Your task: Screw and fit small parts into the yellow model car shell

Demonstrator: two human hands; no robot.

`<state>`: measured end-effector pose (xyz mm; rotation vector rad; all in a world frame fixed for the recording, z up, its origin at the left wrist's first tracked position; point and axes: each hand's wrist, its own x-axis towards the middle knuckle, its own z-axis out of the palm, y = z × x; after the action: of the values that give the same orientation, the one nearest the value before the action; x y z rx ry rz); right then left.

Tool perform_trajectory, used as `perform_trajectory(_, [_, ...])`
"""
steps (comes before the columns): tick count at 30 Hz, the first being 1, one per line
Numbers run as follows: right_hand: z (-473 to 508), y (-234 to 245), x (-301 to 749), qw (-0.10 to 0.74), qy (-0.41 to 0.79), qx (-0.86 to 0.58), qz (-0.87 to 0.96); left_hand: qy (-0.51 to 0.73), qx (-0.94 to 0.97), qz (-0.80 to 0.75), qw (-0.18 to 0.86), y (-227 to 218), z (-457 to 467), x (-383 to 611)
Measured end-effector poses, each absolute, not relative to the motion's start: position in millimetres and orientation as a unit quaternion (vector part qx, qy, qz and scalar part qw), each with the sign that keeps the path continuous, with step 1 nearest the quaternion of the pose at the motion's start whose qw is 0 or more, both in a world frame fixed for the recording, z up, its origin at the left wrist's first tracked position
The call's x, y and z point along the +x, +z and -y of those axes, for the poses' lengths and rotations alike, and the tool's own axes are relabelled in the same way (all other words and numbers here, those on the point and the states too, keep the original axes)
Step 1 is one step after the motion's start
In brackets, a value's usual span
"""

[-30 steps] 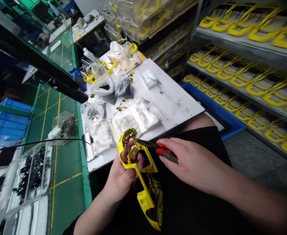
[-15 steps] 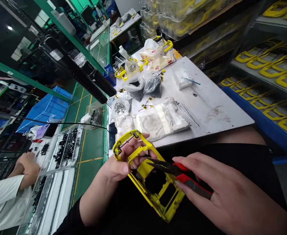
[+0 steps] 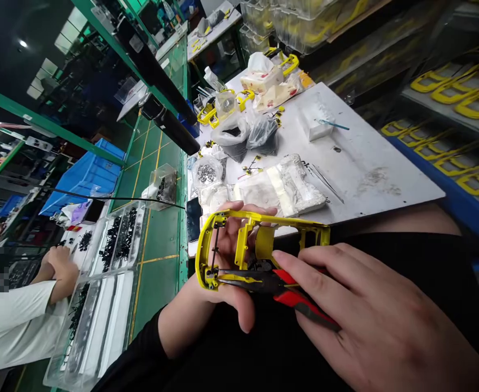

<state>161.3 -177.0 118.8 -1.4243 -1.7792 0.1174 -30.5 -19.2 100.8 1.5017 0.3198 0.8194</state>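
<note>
My left hand [image 3: 239, 307] supports a yellow plastic frame [image 3: 243, 239] from behind and below, its thumb pointing out under the near edge. A thin black rod [image 3: 215, 245] spans the frame's left end between two small black fittings. In my right hand [image 3: 357, 299] are needle-nose pliers [image 3: 264, 281] with red and black handles. Their tips point left and reach the lower black fitting [image 3: 212, 272] at the frame's corner; whether the jaws grip it I cannot tell. Part of the frame's right end is hidden behind my right fingers.
A wrapped white pad [image 3: 278, 188], tweezers [image 3: 325, 182] and bags of dark parts [image 3: 233, 136] lie on the white table [image 3: 403, 179]. At left, a co-worker's hands [image 3: 60, 261] are near trays of black parts [image 3: 119, 234]. Yellow frames [image 3: 439, 147] fill racks at right.
The yellow frame has turned to lie more level, its right end swinging up. The pliers' tips have moved left and down to the corner fitting. The camera view has shifted slightly.
</note>
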Motion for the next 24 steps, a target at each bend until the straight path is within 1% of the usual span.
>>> perform_trajectory(2, [178.0, 118.6, 161.4, 0.412, 0.041, -0.571, 0.709, 0.352, 0.681, -0.124, 0.630, 97.2, 17.4, -30.1])
perform_trajectory(5, [179.7, 117.6, 162.4, 0.403, 0.038, -0.572, 0.714, 0.347, 0.705, -0.139, 0.604, 93.7, 16.0, -31.3])
perform_trajectory(8, [181.3, 117.9, 163.4, 0.396, 0.055, -0.571, 0.716, 0.350, 0.694, -0.148, 0.612, 96.0, 18.4, -31.4])
perform_trajectory(11, [182.2, 119.7, 163.8, 0.397, 0.061, -0.574, 0.713, 0.367, 0.680, -0.121, 0.623, 101.4, 22.9, -28.2])
perform_trajectory(16, [179.1, 122.7, 166.4, 0.398, 0.057, -0.569, 0.718, 0.380, 0.692, -0.136, 0.598, 107.1, 26.5, -25.0])
perform_trajectory(19, [176.7, 122.5, 168.9, 0.395, 0.081, -0.555, 0.727, 0.369, 0.709, -0.125, 0.587, 109.9, 23.7, -27.7])
perform_trajectory(24, [177.4, 119.7, 170.1, 0.408, 0.145, -0.562, 0.704, 0.340, 0.713, -0.112, 0.603, 115.5, 21.3, -30.7])
